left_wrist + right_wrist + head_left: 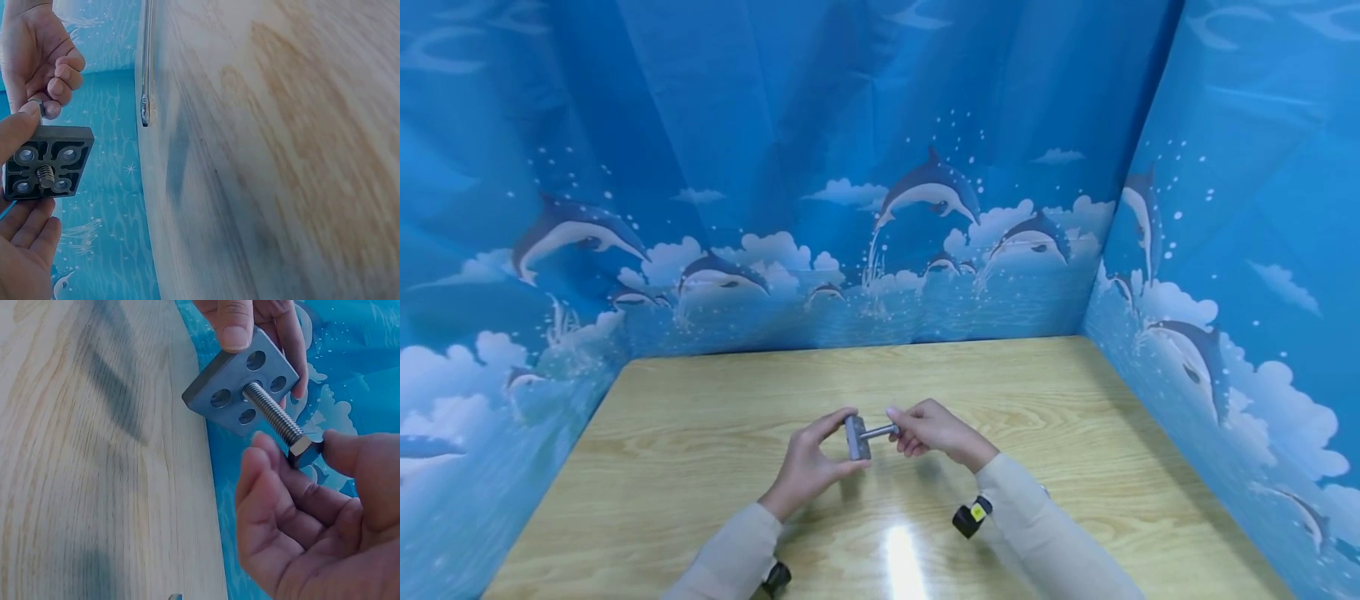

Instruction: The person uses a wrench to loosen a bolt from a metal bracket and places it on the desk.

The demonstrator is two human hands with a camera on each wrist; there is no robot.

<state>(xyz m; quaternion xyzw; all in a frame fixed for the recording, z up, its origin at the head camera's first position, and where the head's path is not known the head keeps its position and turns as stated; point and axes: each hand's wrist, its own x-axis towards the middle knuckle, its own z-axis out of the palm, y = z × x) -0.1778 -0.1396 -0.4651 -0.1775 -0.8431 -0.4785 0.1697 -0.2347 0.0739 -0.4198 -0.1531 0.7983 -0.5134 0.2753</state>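
Note:
Above the table, my left hand point(808, 462) holds a square grey plate point(228, 372) by two opposite edges, thumb on one side and fingers on the other. Several round holes surround the plate's middle in the right wrist view. A hex bolt point(275, 414) runs through the centre hole, its threaded tip standing out of the ribbed far face in the left wrist view. At the bolt's hex head, my right hand point(934, 431) pinches with thumb and forefinger, the other fingers curled beneath. Much of the shank shows between head and plate.
A long shiny metal bar point(146, 87) lies on the wooden table point(700, 425), mostly hidden by the right forearm in the head view. Blue dolphin-print sheets point(850, 167) stand behind the table and at its sides.

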